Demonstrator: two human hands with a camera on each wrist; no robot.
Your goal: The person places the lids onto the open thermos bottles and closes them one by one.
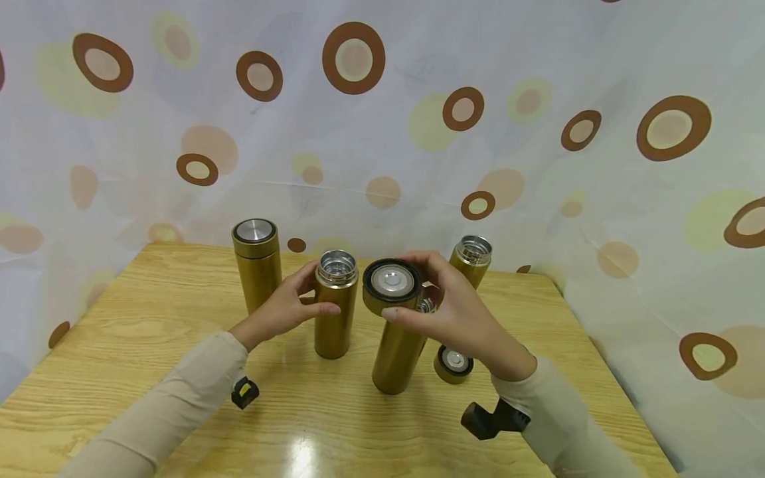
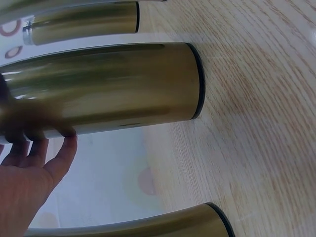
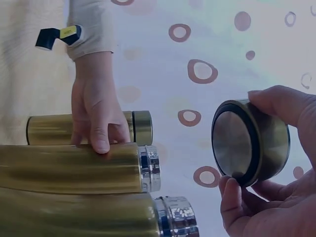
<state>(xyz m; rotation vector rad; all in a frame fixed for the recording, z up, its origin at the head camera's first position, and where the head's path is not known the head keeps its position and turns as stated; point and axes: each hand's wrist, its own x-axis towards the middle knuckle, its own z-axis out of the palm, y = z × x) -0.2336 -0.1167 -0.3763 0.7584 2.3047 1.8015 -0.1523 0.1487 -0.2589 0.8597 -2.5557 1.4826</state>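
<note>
My left hand (image 1: 289, 305) grips an uncapped gold thermos bottle (image 1: 335, 325) that stands upright on the table, thumb across its front and fingers behind. In the left wrist view the fingers (image 2: 61, 158) press against the gold bottle (image 2: 128, 84). Held upside down in the air, a gold lid (image 1: 391, 284) is pinched between thumb and fingers of my right hand (image 1: 457, 312). The lid's brushed silver top (image 3: 232, 145) shows in the right wrist view. Below the lid stands another uncapped bottle (image 1: 397, 362), its mouth partly hidden by the right hand.
A capped gold bottle (image 1: 258, 269) stands left of my left hand. Behind my right hand is a third uncapped bottle (image 1: 472, 259). A second lid (image 1: 453, 365) lies underside up on the wooden table (image 1: 179, 372). A curtain (image 1: 406, 166) with circles hangs behind.
</note>
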